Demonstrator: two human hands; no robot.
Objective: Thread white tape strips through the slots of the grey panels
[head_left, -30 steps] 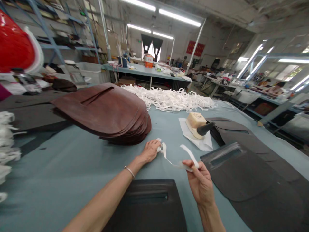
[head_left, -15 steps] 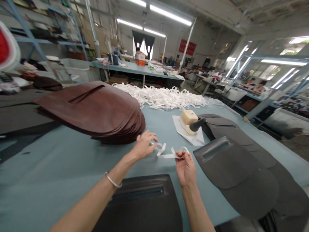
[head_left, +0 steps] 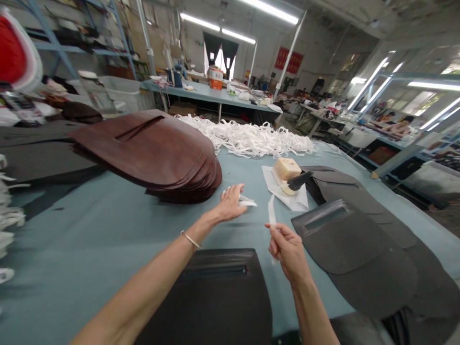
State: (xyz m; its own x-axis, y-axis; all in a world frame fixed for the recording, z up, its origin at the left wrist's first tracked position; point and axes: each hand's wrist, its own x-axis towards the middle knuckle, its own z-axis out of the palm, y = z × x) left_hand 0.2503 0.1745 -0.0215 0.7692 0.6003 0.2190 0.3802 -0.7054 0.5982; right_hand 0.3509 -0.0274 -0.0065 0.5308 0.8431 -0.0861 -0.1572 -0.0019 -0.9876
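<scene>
My right hand pinches a narrow white strip between thumb and forefinger; one end stands up above the fingertips. Farther left, my left hand is palm down with its fingers curved over more white strips, whose ends stick out to the right; the grip is partly hidden. In front of me lies a dark grey panel with a zipped slot near its top edge. Beyond my right hand, a cream block-shaped tool with a black handle rests on white paper.
A tall stack of brown panels stands at the left. Overlapping dark grey panels spread along the right. A heap of white strips covers the table's far side; others hang at the left edge. Another table is behind.
My hands have moved apart. The strip that looped between them is now separate, upright in my right hand, which has turned over. My left hand has shifted slightly up and right.
</scene>
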